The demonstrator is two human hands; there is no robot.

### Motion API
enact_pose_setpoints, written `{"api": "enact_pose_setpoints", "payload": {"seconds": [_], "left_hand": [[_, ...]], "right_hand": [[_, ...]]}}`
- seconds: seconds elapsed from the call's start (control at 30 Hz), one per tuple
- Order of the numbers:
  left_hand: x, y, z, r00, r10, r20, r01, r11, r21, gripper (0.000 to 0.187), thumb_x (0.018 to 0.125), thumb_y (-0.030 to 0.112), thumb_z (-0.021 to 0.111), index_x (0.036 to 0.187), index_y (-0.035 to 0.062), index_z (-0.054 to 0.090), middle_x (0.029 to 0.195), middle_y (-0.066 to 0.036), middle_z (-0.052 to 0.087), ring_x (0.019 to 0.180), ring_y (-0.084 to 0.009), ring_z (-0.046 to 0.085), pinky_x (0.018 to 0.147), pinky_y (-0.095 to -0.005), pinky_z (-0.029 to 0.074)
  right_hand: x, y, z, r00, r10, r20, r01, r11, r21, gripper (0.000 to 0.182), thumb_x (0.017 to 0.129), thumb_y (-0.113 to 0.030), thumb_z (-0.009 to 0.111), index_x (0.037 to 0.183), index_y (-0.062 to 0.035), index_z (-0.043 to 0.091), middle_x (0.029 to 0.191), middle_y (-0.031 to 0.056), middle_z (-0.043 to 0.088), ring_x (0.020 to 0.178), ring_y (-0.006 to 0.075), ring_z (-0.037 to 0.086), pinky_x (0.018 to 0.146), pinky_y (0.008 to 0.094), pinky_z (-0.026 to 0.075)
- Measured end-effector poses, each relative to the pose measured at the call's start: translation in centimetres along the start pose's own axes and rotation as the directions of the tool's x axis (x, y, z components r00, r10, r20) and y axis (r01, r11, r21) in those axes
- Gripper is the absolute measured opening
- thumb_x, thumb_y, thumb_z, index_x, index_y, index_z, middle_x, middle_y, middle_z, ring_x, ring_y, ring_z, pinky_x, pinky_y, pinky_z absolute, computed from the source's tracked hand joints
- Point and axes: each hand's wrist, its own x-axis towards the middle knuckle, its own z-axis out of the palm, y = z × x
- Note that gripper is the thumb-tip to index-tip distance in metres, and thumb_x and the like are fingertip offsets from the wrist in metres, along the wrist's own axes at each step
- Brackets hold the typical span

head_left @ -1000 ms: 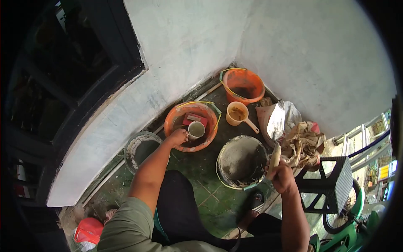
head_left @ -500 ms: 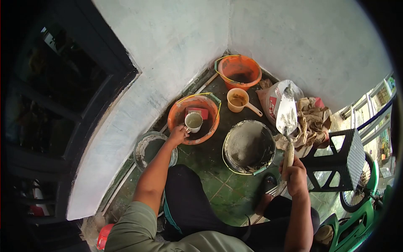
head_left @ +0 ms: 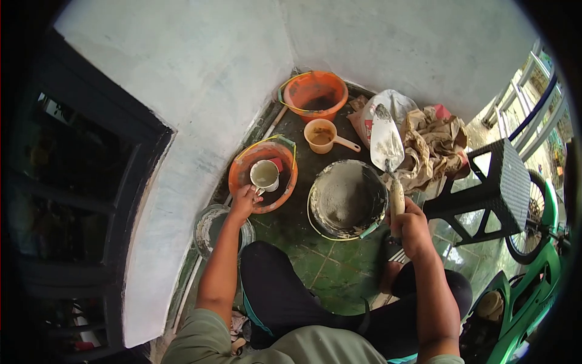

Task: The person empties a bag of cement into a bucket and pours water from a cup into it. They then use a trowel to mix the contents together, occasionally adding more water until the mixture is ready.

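Note:
My left hand (head_left: 244,202) grips the handle of a white mug (head_left: 265,175), held over an orange bucket (head_left: 240,170) with a yellow handle. A red object shows partly behind the mug. In my right hand (head_left: 413,229) is the wooden handle of a trowel (head_left: 386,141), its pale blade smeared with mortar and pointing away from me. Between my hands stands a black bucket (head_left: 311,203) containing grey mortar (head_left: 344,194). Left of my knee, a clear tub (head_left: 209,241) with pale residue sits partly behind my forearm.
A second orange bucket (head_left: 333,109) stands in the wall corner, with an orange dipper (head_left: 320,136) before it. A white sack (head_left: 393,104) and crumpled brown paper (head_left: 424,145) lie along the right wall. A black stool (head_left: 485,188) and green bicycle (head_left: 527,273) are at right.
The whole view has shifted, with the buckets now further left in it. The mug is still over the orange bucket and now hides more of the red object. Both hands keep their holds.

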Motion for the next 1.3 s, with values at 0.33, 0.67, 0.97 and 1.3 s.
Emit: {"api": "enact_pose_setpoints", "payload": {"seconds": [0.33,0.67,0.97,1.3], "left_hand": [[-2.5,6.7,9.9,0.965,0.246,0.088,-0.251,0.778,0.576,0.035,0.108,0.031,0.056,0.094,0.0011,0.067,0.075,-0.011,0.065,0.071,-0.028,0.065,0.069,-0.0451,0.053],[-3.5,8.0,17.1,0.872,0.412,0.264,-0.412,0.326,0.851,0.031,0.103,0.03,0.061,0.089,0.0034,0.069,0.083,-0.023,0.07,0.08,-0.0475,0.068,0.072,-0.0567,0.052],[-4.1,7.8,20.2,0.8,0.44,0.408,-0.467,0.029,0.884,0.029,0.101,0.028,0.064,0.085,0.0045,0.072,0.081,-0.018,0.073,0.072,-0.0377,0.073,0.066,-0.0485,0.057],[-4.8,2.2,21.6,0.708,0.472,0.525,-0.571,-0.056,0.819,0.02,0.097,0.022,0.067,0.084,0.0071,0.072,0.074,-0.011,0.068,0.066,-0.0321,0.071,0.061,-0.0437,0.056]], "right_hand": [[-1.2,-2.6,-0.3,0.999,-0.032,-0.027,0.034,0.994,0.099,0.046,0.074,0.001,0.058,0.12,-0.0037,0.062,0.101,0.0071,0.065,0.087,0.0192,0.063,0.075,0.0308,0.049],[-2.1,-3.1,-1.7,0.997,-0.069,-0.039,0.073,0.989,0.132,0.035,0.077,0.001,0.058,0.111,-0.0023,0.062,0.097,0.006,0.063,0.086,0.0167,0.062,0.071,0.0292,0.048],[-2.4,-3.4,-2.0,0.998,-0.039,-0.05,0.046,0.989,0.141,0.035,0.08,0.0,0.059,0.114,0.0,0.061,0.096,0.0066,0.063,0.085,0.0163,0.062,0.073,0.029,0.048],[-3.5,-3.4,-1.9,0.997,-0.029,-0.066,0.038,0.989,0.144,0.042,0.078,0.002,0.059,0.12,0.0011,0.06,0.1,0.0074,0.063,0.087,0.0168,0.062,0.077,0.0297,0.05]]}}
